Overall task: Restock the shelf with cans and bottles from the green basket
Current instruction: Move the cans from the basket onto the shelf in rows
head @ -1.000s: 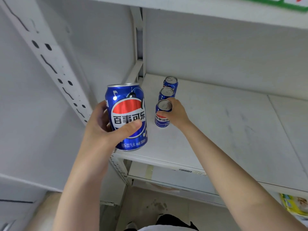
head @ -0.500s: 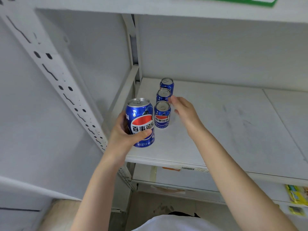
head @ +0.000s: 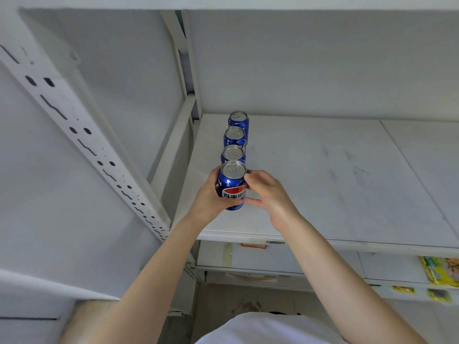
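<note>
Near the middle of the view, a blue can (head: 232, 180) stands upright on the white shelf (head: 323, 182), gripped by the left hand (head: 208, 199) from 8 o'clock and by the curled fingers and thumb of the right hand (head: 270, 192) from 4 o'clock. Three more cans (head: 234, 137) line up behind it toward 12 o'clock, close together. A perforated upright (head: 74, 127) slants at 9 o'clock, and yellow packets (head: 437, 270) lie at 4 o'clock on a lower shelf.

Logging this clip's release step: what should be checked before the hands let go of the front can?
1. The front can stands upright: ok.
2. It lines up with the three cans behind: ok.
3. Its base sits flat on the shelf: cannot tell.
4. The left hand and right hand both grip it: ok.
5. Bare shelf space lies to its right: ok.
</note>
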